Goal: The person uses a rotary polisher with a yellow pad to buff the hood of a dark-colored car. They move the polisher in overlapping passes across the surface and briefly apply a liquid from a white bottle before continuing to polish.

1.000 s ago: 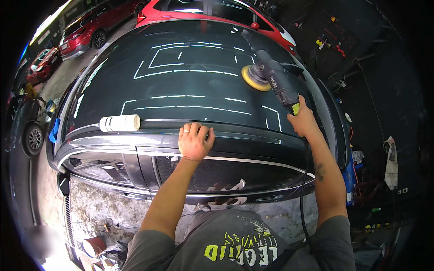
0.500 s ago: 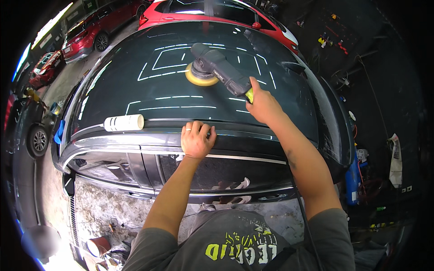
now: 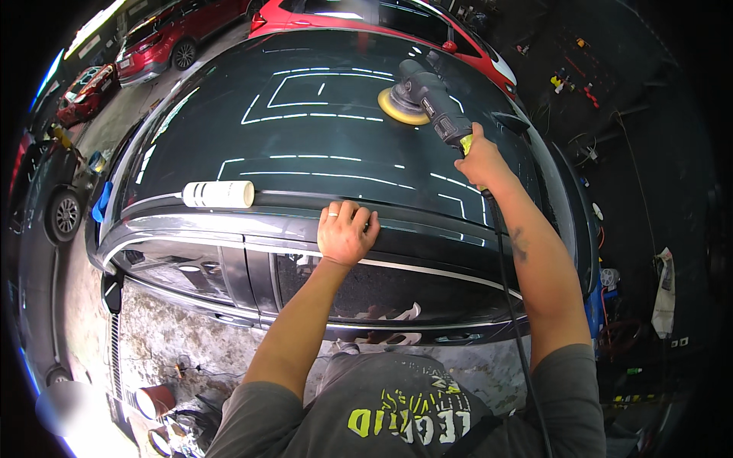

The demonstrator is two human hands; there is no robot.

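Note:
My right hand point(image 3: 479, 156) grips the handle of a dark polisher point(image 3: 434, 99), whose yellow round pad point(image 3: 398, 112) rests on the glossy dark car roof point(image 3: 305, 137) toward the right side, a black cord trailing down past my forearm. My left hand point(image 3: 347, 233) is closed over the near roof edge, fingers curled at the rail point(image 3: 290, 200). Left of it a white bottle point(image 3: 218, 194) with dark markings lies on its side along that rail.
Red cars stand beyond the roof point(image 3: 164, 42) and a dark car point(image 3: 38, 252) at the left. A blue cloth point(image 3: 101, 201) hangs at the roof's left end. A red bucket point(image 3: 153, 400) sits on the floor, lower left. Tools hang on the dark right wall point(image 3: 573, 84).
The polisher in my right hand swept left to mid-roof, then came back right and slightly up. My left hand keeps to the roof edge as the view shifts slightly.

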